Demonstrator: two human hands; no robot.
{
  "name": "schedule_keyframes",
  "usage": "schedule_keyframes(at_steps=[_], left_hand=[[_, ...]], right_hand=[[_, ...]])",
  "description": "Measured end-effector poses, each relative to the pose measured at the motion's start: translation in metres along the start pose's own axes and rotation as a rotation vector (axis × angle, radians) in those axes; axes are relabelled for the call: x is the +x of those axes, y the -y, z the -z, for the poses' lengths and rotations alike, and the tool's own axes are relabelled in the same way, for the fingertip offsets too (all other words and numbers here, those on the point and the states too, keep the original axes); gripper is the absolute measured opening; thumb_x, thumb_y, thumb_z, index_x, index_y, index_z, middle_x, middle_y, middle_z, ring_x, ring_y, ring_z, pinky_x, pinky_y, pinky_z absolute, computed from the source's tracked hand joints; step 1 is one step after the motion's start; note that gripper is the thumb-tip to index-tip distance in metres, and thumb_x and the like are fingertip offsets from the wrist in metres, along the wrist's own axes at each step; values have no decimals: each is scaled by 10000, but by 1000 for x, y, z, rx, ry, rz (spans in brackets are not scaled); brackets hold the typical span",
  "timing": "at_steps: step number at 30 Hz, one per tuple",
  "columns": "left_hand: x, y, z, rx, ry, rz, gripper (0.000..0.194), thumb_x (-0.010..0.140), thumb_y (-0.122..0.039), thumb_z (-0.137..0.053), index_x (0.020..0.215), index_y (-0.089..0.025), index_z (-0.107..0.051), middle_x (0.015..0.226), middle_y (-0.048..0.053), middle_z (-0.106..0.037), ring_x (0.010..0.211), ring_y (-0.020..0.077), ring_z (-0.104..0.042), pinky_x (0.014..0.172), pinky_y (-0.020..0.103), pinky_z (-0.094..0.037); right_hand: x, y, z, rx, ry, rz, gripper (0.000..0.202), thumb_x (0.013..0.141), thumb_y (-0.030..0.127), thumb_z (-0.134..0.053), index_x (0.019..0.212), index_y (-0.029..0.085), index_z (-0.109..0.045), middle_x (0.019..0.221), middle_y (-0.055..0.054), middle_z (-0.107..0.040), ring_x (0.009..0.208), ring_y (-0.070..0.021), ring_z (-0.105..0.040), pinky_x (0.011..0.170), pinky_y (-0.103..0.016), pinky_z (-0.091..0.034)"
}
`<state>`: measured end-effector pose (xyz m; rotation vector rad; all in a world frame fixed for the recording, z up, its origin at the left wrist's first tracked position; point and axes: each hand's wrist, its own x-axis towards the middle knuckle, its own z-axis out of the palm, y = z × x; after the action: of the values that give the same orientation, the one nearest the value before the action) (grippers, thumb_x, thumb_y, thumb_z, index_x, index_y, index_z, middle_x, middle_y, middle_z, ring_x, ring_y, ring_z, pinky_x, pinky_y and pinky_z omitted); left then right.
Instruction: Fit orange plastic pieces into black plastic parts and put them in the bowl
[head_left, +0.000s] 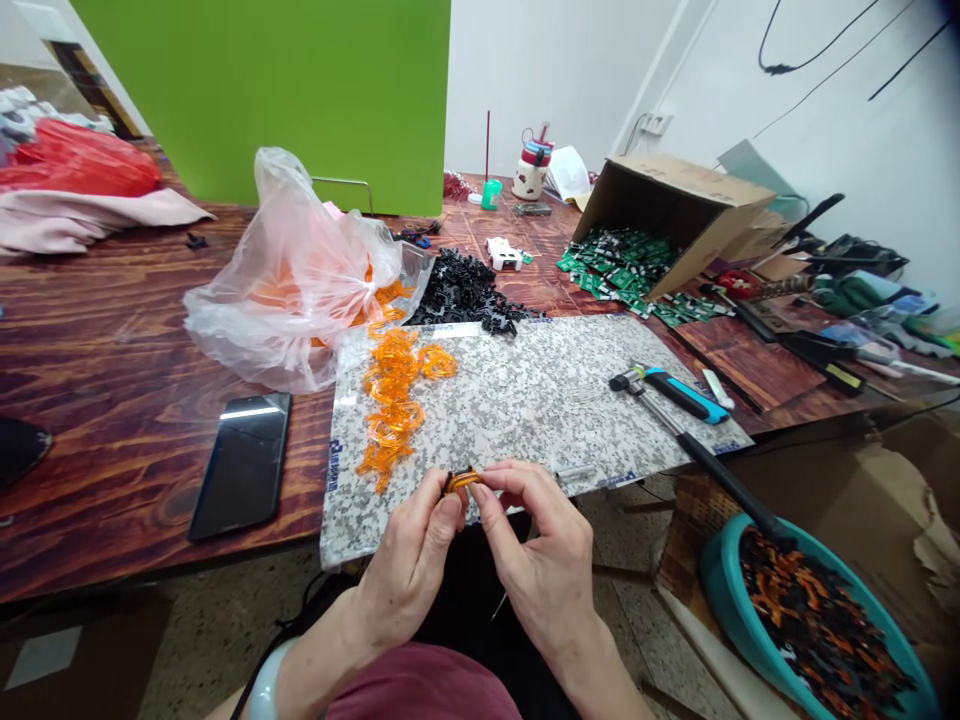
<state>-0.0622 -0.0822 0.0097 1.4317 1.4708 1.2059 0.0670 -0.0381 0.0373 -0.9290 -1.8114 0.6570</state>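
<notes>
Between my two hands, just over the front edge of the speckled board (525, 400), is a small orange and black plastic part (463, 481). My left hand (409, 550) pinches its left end between thumb and fingers. At the right end, the fingertips of my right hand (544, 545) are closed on the same part. A thin metal point shows below my right hand; what it belongs to is hidden. Loose orange translucent plastic parts (394, 390) lie in a row on the board's left side. Behind the board is a pile of black plastic parts (465, 290).
A clear plastic bag (300, 290) of orange parts and a phone (240, 465) lie left. Back right, a cardboard box (690, 200) spills green circuit boards (622, 265). A hammer (697, 450) and blue-black cutter (686, 395) lie right, above a teal basin (724, 590) of orange-black parts.
</notes>
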Motion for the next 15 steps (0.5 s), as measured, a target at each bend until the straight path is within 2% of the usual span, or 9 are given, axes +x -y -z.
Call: schedule_keyframes(at_steps=[7,15], left_hand=[[1,0,1,65,4,-30,271,984,-345,-287,807,-216,-447,670,-22,-468,587,145,-455,565,267,-375],[1,-2,3,85,-29,-62,261,973,-290,-303,787,-213,-469,660,-18,-503,574,139,-470,544,255,-375]], right_hand=[[0,0,1,11,11,6,118,837,69,-580,891,155,-640,891,-67,-653,856,-144,-632,698,-223,-536],[-2,4,2,46,47,-60,116,852,105,-567,894,186,-638,890,-59,-652,817,-151,-624,633,-244,-543]])
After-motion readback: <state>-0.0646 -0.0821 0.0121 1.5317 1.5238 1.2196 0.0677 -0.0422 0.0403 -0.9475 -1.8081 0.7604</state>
